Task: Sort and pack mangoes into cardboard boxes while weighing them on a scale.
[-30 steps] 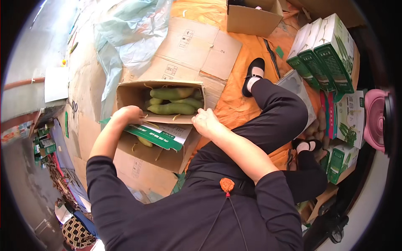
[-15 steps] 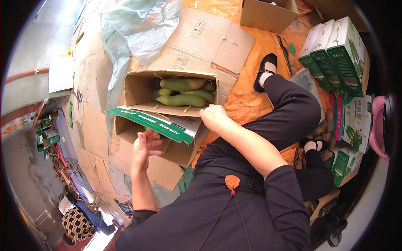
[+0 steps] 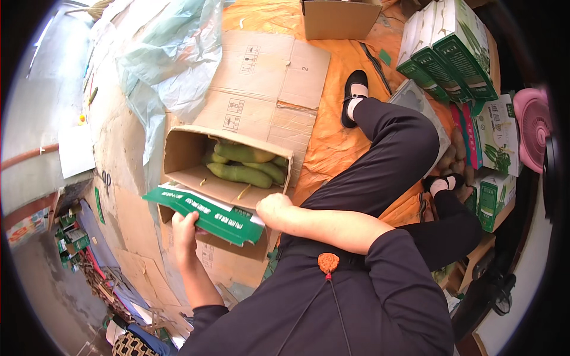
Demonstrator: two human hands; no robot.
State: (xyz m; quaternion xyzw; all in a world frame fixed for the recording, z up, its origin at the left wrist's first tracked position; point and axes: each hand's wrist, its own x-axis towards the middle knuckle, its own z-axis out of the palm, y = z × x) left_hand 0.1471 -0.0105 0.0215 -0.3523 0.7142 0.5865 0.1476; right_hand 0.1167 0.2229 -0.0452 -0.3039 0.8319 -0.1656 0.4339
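A cardboard box (image 3: pixel 178 155) lies with its open side facing me, and several long green gourds (image 3: pixel 240 174) rest inside. Its green-and-white printed flap (image 3: pixel 205 215) is folded out on my side. The thumb of my left hand (image 3: pixel 185 230) presses on the flap's near edge, with the other fingers hidden underneath. My right hand (image 3: pixel 275 210) is closed at the box's right corner, by the flap's end; its fingertips are hidden.
Flattened cardboard (image 3: pixel 261 83) and pale blue plastic sheeting (image 3: pixel 169 65) lie beyond the box. An orange tarp (image 3: pixel 332 142) covers the floor to the right. Green-and-white cartons (image 3: pixel 451 53) and a pink fan (image 3: pixel 532 130) stand at the right. Another carton (image 3: pixel 338 22) is at the top.
My left hand, spread and apart from the flap before, now grips its near edge. The flap is swung further down toward me. My right hand remains at the box corner. The view has shifted.
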